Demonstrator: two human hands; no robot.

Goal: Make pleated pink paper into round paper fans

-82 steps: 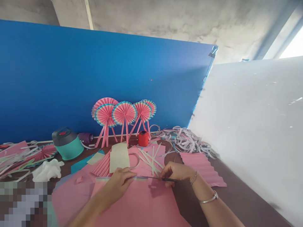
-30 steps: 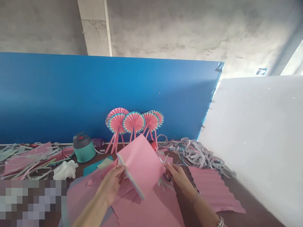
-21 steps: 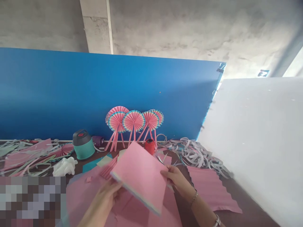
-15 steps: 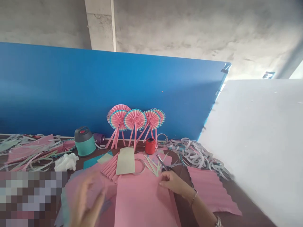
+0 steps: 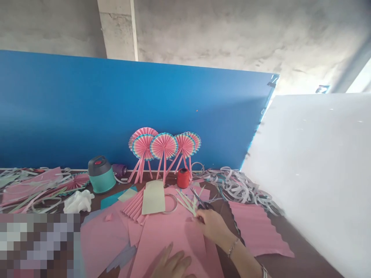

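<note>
Hovering right hand point(image 5: 213, 227) just beside scissors point(image 5: 199, 202) | fingers together | left hand point(image 5: 171, 265) low, fingers apart, over pink paper point(image 5: 165, 247)

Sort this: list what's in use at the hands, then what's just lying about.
In use: right hand; scissors at its fingertips; left hand; pink paper sheet beneath it.

Lying about: teal flask; red thread spool; crumpled white tissue; paper offcuts.

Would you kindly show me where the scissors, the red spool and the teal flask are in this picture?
Scissors point(image 5: 196, 197), head view, on the blades.
Red spool point(image 5: 183, 178), head view, on the middle of the wound thread.
Teal flask point(image 5: 102, 180), head view, on the teal body below the dark lid.
</note>
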